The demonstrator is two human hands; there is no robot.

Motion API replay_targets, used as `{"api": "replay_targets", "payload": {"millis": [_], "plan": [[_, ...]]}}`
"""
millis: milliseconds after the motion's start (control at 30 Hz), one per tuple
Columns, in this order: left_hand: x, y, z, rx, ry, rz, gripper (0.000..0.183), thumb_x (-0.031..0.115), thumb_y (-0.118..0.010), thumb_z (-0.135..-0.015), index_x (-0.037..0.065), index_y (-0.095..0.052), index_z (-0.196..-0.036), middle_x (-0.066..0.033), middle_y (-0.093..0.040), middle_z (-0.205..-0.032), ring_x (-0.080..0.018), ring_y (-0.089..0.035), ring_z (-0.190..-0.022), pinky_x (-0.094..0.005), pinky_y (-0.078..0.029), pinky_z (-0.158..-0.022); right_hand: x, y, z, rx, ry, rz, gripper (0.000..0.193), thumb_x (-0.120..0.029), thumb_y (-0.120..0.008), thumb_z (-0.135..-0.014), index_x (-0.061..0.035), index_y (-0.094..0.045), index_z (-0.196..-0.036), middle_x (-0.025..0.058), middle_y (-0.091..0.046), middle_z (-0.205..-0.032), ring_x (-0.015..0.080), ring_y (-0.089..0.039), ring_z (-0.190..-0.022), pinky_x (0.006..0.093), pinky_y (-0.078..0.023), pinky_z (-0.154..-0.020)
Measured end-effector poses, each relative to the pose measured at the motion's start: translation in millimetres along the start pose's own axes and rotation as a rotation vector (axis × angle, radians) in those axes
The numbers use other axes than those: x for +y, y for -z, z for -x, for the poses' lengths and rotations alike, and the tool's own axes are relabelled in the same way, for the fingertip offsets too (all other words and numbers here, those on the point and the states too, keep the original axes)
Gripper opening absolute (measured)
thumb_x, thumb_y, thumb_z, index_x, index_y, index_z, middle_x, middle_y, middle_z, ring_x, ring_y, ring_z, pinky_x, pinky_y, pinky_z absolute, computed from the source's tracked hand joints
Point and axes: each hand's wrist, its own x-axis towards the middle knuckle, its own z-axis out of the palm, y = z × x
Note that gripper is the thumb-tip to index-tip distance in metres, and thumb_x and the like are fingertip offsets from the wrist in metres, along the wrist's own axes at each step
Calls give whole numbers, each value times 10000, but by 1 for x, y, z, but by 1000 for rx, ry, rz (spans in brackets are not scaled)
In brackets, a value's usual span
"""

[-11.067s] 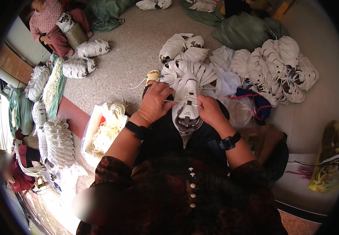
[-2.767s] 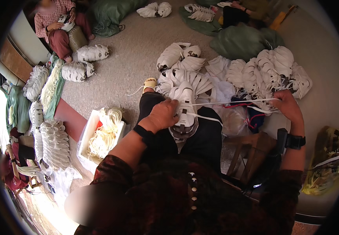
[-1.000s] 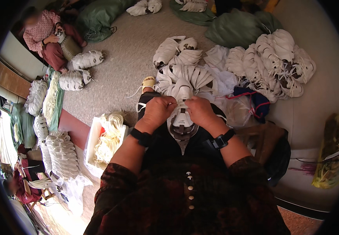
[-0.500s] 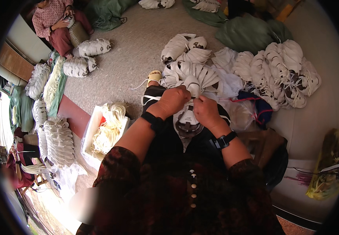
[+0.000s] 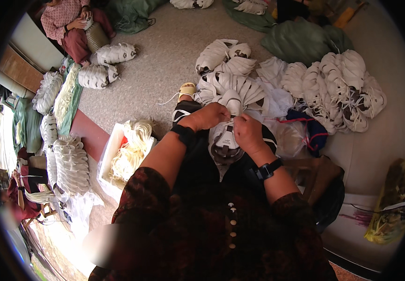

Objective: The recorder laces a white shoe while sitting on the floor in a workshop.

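Note:
A white shoe upper [image 5: 225, 137] with a grey-brown collar lies on my lap between my knees, its toe pointing away. My left hand [image 5: 211, 115] is closed in a pinch at the lacing area, from the left. Opposite it, my right hand [image 5: 249, 132] pinches close to the same spot. Between the fingertips runs what looks like a thin white shoelace, mostly covered by the fingers. Just beyond the hands, a fanned row of white shoe uppers [image 5: 254, 95] lies on the floor.
Left of me stands a white box [image 5: 105, 161] with bundles of cream laces [image 5: 130, 161]. Stacked uppers [image 5: 71, 164] lie farther left, and a heap of uppers [image 5: 335, 89] sits at the right. A wooden stool [image 5: 305, 175] is by my right knee. Another person [image 5: 73, 23] sits far left.
My left hand has shifted slightly, and its fingertips now stand a little farther from my right hand's. The whole view has moved a little; the upper stays on my lap.

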Motion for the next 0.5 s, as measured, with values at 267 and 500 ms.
{"api": "replay_targets", "payload": {"millis": [267, 500], "plan": [[0, -3, -2, -18, 47, -6, 172, 127, -595, -801, -15, -631, -890, -90, -655, -830, -156, -589, -817, -273, -449, -768, -13, -10, 6, 116, -223, 24, 100, -48, -614, -690, -47, -514, -683, 126, -520, -668, 327, -551, -644, 416, -452, -554], [-5, -6, -1, 54, -35, 26, 186, 119, -561, -744, -4, -646, -854, -144, -652, -801, -227, -609, -773, -307, -463, -734, -19, -15, 15, 211, -241, -95, 64, -44, -643, -672, -57, -586, -700, 101, -520, -670, 291, -528, -745, 397, -434, -645]]}}
